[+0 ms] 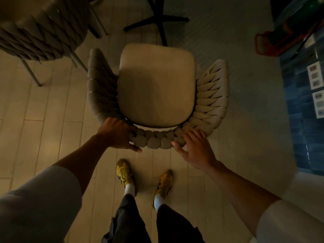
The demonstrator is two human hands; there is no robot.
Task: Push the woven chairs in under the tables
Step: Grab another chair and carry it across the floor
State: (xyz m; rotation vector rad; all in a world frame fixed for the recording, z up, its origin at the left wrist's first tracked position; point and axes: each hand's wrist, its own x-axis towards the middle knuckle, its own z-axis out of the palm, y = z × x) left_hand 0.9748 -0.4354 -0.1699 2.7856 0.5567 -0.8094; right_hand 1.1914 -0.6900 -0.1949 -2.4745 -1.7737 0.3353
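A beige woven chair with a plain seat cushion stands right below me, its thick braided backrest curving round the near side. My left hand grips the left part of the backrest rim, fingers curled over the braid and thumb under it. My right hand lies on the right part of the rim with fingers spread and fairly straight. Beyond the chair's front edge stands a black cross-shaped table base; the tabletop is out of view.
A second woven chair on thin metal legs stands at the upper left. My feet in yellow shoes are just behind the chair on the pale plank floor. A blue tiled wall and a red-framed object lie to the right.
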